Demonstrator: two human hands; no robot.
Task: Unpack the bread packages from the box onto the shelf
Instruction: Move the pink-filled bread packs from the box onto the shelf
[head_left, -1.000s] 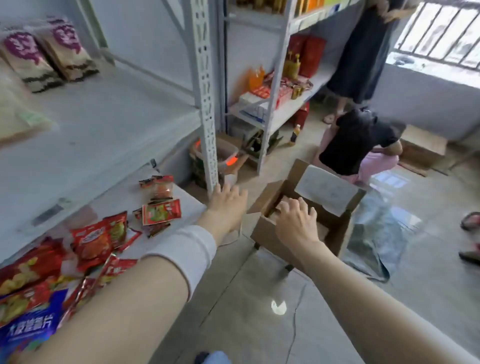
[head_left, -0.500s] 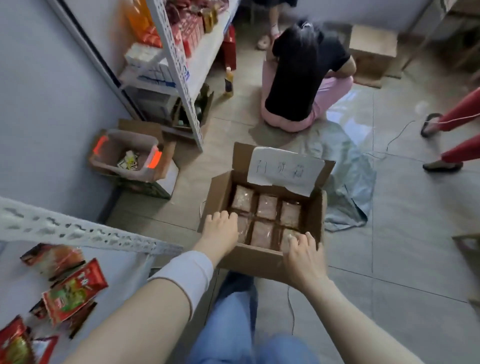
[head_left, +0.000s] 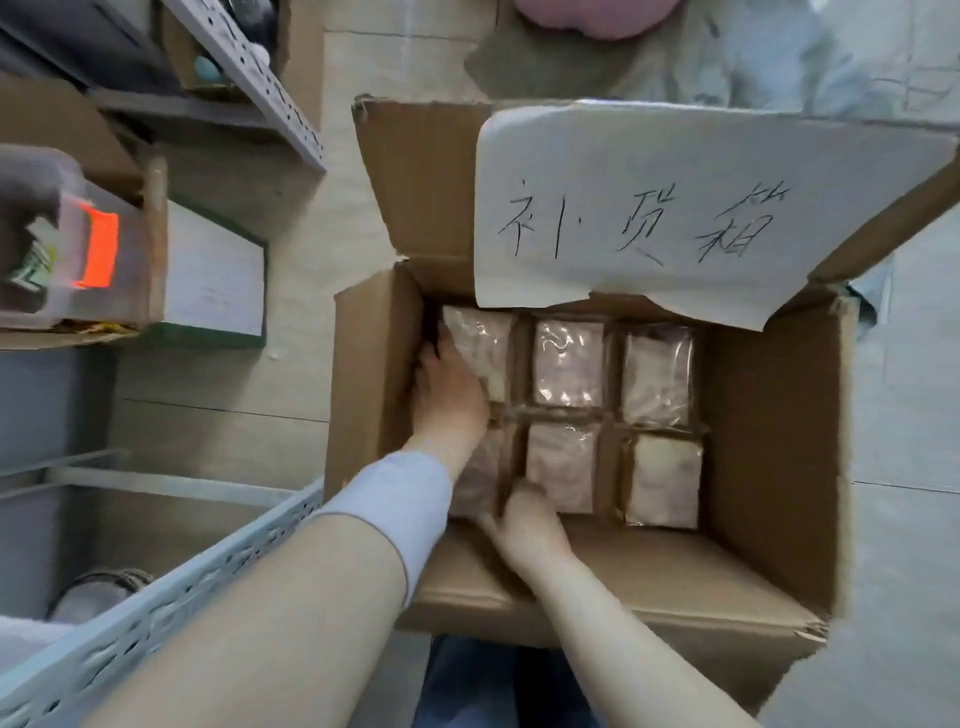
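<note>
Below the head camera, on the tiled floor (head_left: 322, 291): open cardboard box (head_left: 769, 415), far flap up with a white paper sheet (head_left: 675, 208) stuck on, handwritten characters across it. Inside: bread packages (head_left: 569, 364) in clear wrap, two rows of three, cardboard dividers between.

Left hand (head_left: 449, 395) down in the box at the left wall, over the far-left package (head_left: 485, 343); fingers (head_left: 431, 358) wedged between package and box wall, pressed against the wrap. Grasp closed or not: cannot tell. Pale sleeve (head_left: 395, 514) pushed up the left forearm.

Right hand (head_left: 524, 519) at the near wall, fingers curled down at the divider between the near-left package (head_left: 480, 478) and the near-middle package (head_left: 561, 467), touching the wrap; blurred, so grip state cannot be told either.

None of the six visible packages lifted clear.

Shelf upright (head_left: 156, 618), perforated grey metal, crossing diagonally lower left, just beside the box. Left of box: clear plastic bin (head_left: 57, 249) with an orange latch, sitting in another carton. Blue jeans (head_left: 467, 686) at bottom edge, under the box's near flap.
</note>
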